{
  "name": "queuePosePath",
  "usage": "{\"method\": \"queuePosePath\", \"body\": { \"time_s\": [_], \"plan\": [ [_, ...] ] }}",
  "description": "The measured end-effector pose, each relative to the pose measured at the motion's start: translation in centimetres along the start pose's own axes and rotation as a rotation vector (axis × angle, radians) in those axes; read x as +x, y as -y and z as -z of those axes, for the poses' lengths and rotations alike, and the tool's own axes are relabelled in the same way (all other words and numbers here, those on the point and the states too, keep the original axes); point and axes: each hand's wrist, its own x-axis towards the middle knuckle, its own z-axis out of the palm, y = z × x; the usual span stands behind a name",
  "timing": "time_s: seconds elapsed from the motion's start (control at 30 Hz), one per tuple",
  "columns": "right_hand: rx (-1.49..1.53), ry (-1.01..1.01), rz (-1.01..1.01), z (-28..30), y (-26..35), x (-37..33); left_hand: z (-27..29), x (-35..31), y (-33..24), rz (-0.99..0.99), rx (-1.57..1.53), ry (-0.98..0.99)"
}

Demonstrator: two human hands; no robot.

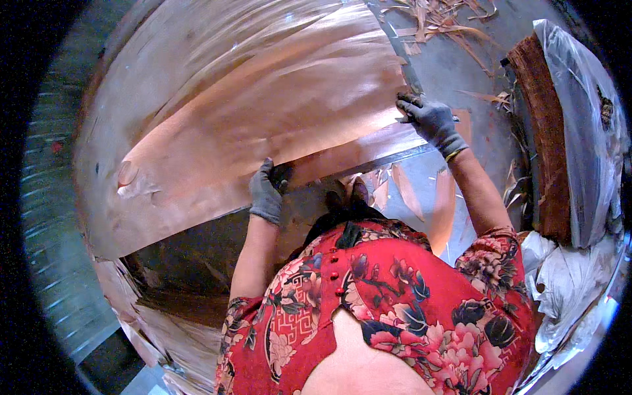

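Observation:
A wide, thin sheet of reddish-brown wood veneer lies in front of me over a broad stack, its surface rippled and shiny. My left hand, in a grey glove with dark fingertips, pinches the sheet's near edge, thumb on top and the other fingers partly hidden. Farther right, my gloved right hand closes on the sheet's right edge near its corner. A small dark tip shows beside the right wrist, too small to name. Below the sheet's near edge runs another brown strip with a straight, shiny border.
Torn veneer scraps litter the grey floor at the far right, with longer strips near my feet. On the right stands a stack of dark brown sheets partly wrapped in clear plastic. Crumpled white sheeting lies below it.

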Motion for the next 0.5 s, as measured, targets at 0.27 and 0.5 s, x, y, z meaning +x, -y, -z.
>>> {"method": "queuePosePath", "body": {
  "time_s": [0.27,0.5],
  "plan": [
    [0.125,0.237,-0.223,3.1,3.6,-0.7,-0.8,0.0,0.3,-0.023,0.088,-0.046],
    [0.104,0.053,-0.330,1.4,5.4,-0.6,-0.8,0.6,0.6,-0.007,0.038,-0.073]
  ]
}}
